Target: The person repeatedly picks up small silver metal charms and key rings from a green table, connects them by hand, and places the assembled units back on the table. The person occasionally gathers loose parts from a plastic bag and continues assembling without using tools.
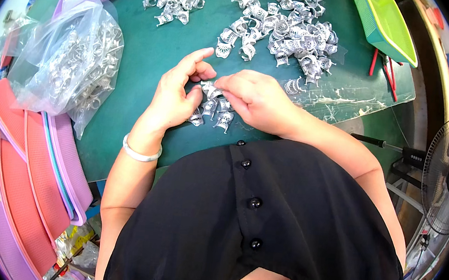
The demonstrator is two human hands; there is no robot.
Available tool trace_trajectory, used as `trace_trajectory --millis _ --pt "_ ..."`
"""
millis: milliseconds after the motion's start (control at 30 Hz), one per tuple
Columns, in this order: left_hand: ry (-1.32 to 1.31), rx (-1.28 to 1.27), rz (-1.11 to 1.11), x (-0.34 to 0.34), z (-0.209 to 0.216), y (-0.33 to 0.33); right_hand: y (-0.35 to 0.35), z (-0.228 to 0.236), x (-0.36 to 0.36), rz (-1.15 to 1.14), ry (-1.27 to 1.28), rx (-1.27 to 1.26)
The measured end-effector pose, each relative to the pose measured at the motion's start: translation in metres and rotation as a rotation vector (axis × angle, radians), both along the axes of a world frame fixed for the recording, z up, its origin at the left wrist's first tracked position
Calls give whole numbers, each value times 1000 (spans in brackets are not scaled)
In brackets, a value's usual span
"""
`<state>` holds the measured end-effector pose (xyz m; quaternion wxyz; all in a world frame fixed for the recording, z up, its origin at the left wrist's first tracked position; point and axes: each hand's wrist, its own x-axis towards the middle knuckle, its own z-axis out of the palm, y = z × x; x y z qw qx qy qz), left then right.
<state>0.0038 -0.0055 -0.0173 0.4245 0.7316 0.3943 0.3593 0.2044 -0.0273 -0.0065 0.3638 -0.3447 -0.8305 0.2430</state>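
- My right hand (253, 99) pinches a silver openwork ring (209, 90) over the green tabletop (141, 49).
- My left hand (176, 92) curls beside it; its grip I cannot tell.
- From there: bare room at ten o'clock, scratched table edge (373, 108) at three.

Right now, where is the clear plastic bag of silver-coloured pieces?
In the head view, the bag lies left on the green tabletop, beyond the stacked pink plastic baskets.

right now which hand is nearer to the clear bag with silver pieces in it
Left. The left hand is to the right of the clear bag, apart from it; the right hand is farther right, beyond the left hand.
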Motion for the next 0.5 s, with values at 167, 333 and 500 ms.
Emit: trace_trajectory --millis 167,333,500 --pt "95 56 59 -7 6 2 -1 -5 -2 74 -12 0" --pt "37 83 105 -15 -4 8 0 -3 1 210 -95 16" --pt "83 119 189 -13 -6 19 4 -3 0 336 -66 23"
